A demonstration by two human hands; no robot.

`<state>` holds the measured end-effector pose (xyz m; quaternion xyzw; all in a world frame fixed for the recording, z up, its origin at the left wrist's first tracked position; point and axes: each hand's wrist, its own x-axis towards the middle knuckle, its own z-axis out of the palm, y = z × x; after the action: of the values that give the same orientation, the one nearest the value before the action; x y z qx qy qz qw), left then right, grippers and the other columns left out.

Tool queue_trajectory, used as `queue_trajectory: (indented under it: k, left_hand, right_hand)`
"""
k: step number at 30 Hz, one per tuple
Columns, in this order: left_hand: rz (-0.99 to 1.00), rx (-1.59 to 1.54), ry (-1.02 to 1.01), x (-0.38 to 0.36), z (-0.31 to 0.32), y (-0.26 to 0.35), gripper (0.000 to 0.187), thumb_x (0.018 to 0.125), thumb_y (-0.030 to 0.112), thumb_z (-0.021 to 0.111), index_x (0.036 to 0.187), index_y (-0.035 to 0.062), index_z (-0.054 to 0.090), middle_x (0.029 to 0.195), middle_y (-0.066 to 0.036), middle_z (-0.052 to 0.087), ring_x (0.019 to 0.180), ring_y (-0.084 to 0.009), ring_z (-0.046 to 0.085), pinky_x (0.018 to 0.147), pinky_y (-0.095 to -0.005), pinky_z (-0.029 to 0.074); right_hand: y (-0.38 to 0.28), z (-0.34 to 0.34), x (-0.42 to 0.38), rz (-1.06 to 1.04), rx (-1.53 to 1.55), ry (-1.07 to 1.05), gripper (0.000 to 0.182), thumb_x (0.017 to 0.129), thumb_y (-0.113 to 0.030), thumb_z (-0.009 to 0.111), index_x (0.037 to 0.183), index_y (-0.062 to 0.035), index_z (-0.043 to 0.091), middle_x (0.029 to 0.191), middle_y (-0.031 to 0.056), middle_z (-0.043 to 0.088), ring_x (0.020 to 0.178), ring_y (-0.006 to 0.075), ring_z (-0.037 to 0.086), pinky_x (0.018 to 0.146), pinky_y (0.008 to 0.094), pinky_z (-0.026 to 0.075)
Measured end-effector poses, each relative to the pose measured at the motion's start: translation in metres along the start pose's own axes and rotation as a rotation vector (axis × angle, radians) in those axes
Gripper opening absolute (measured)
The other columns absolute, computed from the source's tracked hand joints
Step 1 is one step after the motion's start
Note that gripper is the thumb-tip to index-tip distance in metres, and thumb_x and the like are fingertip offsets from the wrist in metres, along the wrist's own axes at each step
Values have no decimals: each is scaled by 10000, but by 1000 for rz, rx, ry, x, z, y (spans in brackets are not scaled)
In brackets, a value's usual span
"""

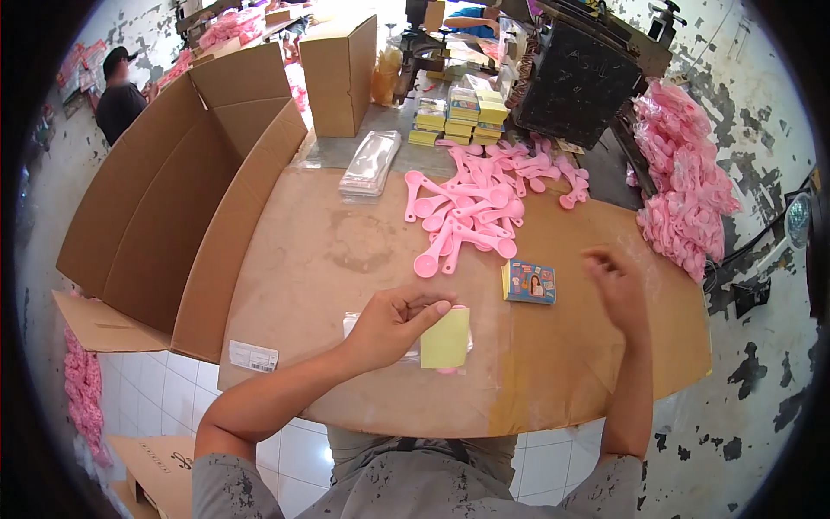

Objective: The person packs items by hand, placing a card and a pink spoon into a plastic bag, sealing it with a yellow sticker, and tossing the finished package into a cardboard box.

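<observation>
My left hand (399,322) is closed on a pale yellow card (445,339), thumb on its top edge. Behind the card lies a clear plastic bag (353,323), and a bit of pink plastic shows below. To the right, my right hand (616,281) is raised over the table, slightly blurred, fingers loosely curled and apart with nothing visible in them. Between the hands sits a small stack of printed cards (529,283) with a blue picture on top. A loose pile of pink measuring spoons (467,208) spreads beyond it.
A large open carton (173,199) stands at the left, with another box (339,78) behind. Clear bags (370,164) and card stacks (462,108) lie farther back. A black machine (575,82) and bagged pink items (687,182) line the right. A person (119,99) is far left.
</observation>
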<state>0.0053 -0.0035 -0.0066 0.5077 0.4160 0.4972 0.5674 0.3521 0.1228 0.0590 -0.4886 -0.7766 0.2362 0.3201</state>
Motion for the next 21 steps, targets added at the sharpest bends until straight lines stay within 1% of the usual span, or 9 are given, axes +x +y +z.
queue_trajectory:
  k: [1, 3, 5, 6, 9, 11, 14, 20, 21]
  left_hand:
    - [-12, 19, -5, 0, -1, 0, 292, 1081, 147, 607, 1292, -42, 677, 1160, -125, 756, 1035, -137, 709, 882, -281, 585]
    - [-35, 57, -21, 1, -2, -1, 287, 1084, 149, 604, 1284, -39, 687, 1155, -114, 756, 1030, -131, 706, 877, -278, 581]
    - [35, 73, -9, 1, 0, -5, 299, 1083, 182, 614, 1268, -41, 685, 1114, -108, 762, 1013, -112, 705, 848, -272, 577]
    - [70, 82, 0, 1, -1, -6, 306, 1082, 198, 620, 1260, -43, 683, 1093, -104, 765, 1005, -102, 704, 834, -269, 575]
    - [-14, 88, 14, -1, -5, 2, 247, 1078, 144, 618, 1211, -42, 709, 1125, -98, 760, 1025, -107, 694, 868, -266, 568]
    - [30, 26, 36, 1, -5, 0, 226, 1065, 127, 636, 1193, -44, 710, 1111, -103, 762, 1007, -110, 704, 856, -269, 578]
    - [8, 14, 48, 1, -5, 1, 211, 1044, 105, 664, 1188, -43, 711, 1088, -113, 764, 968, -120, 723, 825, -275, 600]
    - [15, 78, 68, 0, -6, 0, 230, 1018, 100, 700, 1201, -39, 716, 1030, -106, 773, 898, -132, 745, 769, -276, 627]
    - [16, 86, 78, 1, -6, 1, 235, 1015, 99, 704, 1206, -38, 717, 1022, -104, 774, 891, -131, 745, 765, -273, 627]
  right_hand:
    - [-14, 18, -3, 1, 140, -178, 236, 971, -119, 714, 1197, -51, 716, 1053, 48, 711, 910, 144, 658, 770, 282, 507]
    - [-45, 60, -9, -225, 259, -351, 289, 955, -128, 744, 1233, -55, 713, 1021, 25, 704, 892, 108, 641, 749, 280, 511]
    - [-60, 93, -13, -242, 409, -474, 316, 947, -140, 769, 1239, -36, 705, 1011, 15, 696, 902, 81, 636, 739, 277, 515]
    - [-62, 104, -14, -200, 463, -486, 301, 954, -133, 765, 1230, -28, 706, 1007, 13, 699, 891, 74, 637, 735, 267, 512]
    - [-60, 125, -13, -55, 670, -521, 256, 970, -112, 751, 1201, -11, 709, 986, 6, 705, 854, 56, 636, 723, 241, 504]
    - [-52, 128, -9, 63, 862, -534, 223, 977, -95, 744, 1180, -5, 715, 956, -1, 706, 822, 47, 629, 716, 227, 500]
    - [-52, 120, -6, 85, 805, -533, 192, 979, -71, 738, 1155, 3, 725, 929, -20, 702, 798, 39, 621, 709, 218, 498]
    - [-36, 123, -8, -19, 813, -457, 167, 969, -68, 752, 1118, 8, 744, 969, 14, 723, 850, 68, 658, 757, 237, 522]
    - [-38, 121, -9, 34, 845, -475, 162, 969, -66, 752, 1115, 4, 746, 976, 17, 723, 861, 74, 662, 768, 243, 526]
